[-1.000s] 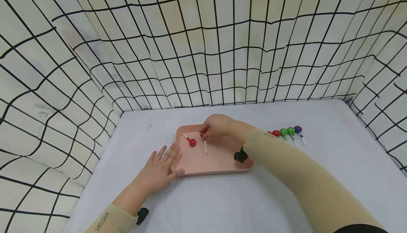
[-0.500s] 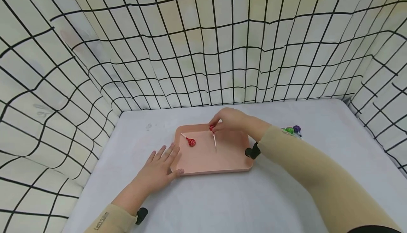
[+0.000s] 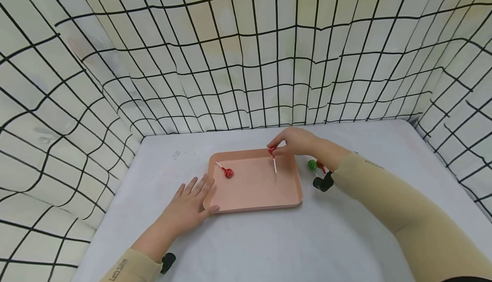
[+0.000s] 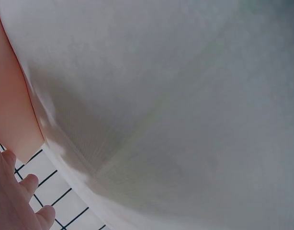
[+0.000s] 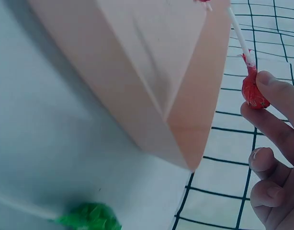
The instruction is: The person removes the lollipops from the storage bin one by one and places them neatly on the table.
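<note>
Between thumb and fingertip, my right hand pinches a red lollipop by its wrapped head, the white stick pointing away from the palm. In the head view it is over the back right part of a pink tray. Another red lollipop lies in the tray near its left side. My left hand is spread flat, with its fingers at the tray's left edge and the thumb at the front left corner. The left wrist view shows its fingertips beside the tray's wall.
Right of the tray, a green lollipop and a red one lie on the white table, partly covered by my right forearm. White walls with a black grid enclose the back and sides.
My right hand has moved right across the tray with the red lollipop, toward the back right corner. The left hand stays at the tray's edge.
</note>
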Demonstrator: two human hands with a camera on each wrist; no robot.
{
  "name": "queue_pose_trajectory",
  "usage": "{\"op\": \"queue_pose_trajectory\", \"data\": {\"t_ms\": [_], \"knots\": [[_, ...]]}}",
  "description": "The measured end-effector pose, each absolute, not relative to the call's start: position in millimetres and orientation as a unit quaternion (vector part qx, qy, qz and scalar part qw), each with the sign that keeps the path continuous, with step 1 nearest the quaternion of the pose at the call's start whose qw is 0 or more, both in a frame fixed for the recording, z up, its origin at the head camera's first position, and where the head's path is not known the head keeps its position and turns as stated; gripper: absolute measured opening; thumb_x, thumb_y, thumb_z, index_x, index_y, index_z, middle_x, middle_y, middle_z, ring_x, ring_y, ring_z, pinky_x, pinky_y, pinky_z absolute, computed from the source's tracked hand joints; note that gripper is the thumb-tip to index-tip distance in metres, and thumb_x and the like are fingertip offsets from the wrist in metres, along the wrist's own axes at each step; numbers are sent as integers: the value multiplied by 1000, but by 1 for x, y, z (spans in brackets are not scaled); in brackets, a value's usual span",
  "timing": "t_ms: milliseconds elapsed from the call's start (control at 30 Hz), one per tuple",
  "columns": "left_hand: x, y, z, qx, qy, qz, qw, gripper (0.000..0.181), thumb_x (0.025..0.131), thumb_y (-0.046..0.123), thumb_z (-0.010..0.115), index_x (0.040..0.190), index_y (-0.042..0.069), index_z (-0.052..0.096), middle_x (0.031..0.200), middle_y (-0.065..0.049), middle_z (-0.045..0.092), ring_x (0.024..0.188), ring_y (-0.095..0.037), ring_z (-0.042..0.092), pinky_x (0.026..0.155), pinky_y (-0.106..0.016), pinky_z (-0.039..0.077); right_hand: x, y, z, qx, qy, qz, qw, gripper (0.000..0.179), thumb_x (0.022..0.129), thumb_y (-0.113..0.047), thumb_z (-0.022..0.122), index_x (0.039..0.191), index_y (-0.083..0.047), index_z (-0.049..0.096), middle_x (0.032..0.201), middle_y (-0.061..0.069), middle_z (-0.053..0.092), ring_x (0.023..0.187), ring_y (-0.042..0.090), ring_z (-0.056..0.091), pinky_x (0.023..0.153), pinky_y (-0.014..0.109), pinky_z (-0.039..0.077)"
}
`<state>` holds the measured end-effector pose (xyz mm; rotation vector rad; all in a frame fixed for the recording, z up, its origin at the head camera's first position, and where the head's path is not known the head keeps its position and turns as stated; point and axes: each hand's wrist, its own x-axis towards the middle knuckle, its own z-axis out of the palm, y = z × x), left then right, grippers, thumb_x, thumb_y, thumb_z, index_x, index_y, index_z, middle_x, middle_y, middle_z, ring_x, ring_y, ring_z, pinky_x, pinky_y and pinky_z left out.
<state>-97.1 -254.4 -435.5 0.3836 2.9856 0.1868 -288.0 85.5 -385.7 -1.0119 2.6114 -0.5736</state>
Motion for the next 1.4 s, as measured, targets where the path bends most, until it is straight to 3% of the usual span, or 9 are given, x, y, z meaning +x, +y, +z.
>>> {"op": "queue_pose_trajectory", "data": {"t_ms": [300,500,767,967,1200,1400], "knots": [[-97,-256,-437,131,988,61,60,86,93,70,45,158,18,26,165,-6,18,149,-38,17,118,-63,12,-284,122,-387,-333,911,-201,138,34,91,-35,73,124,-25,72,111,-11,71,89,15,59,77,31,53],[-98,-255,-437,129,988,65,60,84,93,67,49,158,18,27,165,-6,18,149,-39,17,117,-63,12,-280,146,-385,-319,915,-210,131,36,91,-35,74,125,-23,72,113,-9,71,85,15,59,73,30,53],[-96,-255,-437,128,988,64,59,83,93,65,51,158,18,27,165,-7,19,149,-39,18,117,-64,12,-276,179,-384,-283,928,-203,133,37,91,-35,73,126,-23,71,122,-1,69,92,17,59,75,32,50],[-96,-254,-436,126,988,67,58,84,93,64,52,158,18,27,165,-7,19,149,-39,19,117,-64,12,-278,213,-389,-259,937,-196,129,38,90,-33,74,125,-19,72,121,6,69,81,17,56,66,31,47],[-96,-254,-434,127,988,63,58,84,93,64,52,158,17,27,165,-8,19,149,-39,18,117,-63,12,-278,252,-395,-234,944,-189,135,39,91,-33,74,127,-18,71,123,9,68,86,18,55,68,31,46],[-97,-254,-434,130,987,67,59,85,93,67,49,158,16,26,165,-8,19,149,-40,19,117,-63,12,-279,283,-399,-212,947,-193,143,38,91,-30,73,126,-15,71,117,10,69,79,18,54,64,31,46]]}}
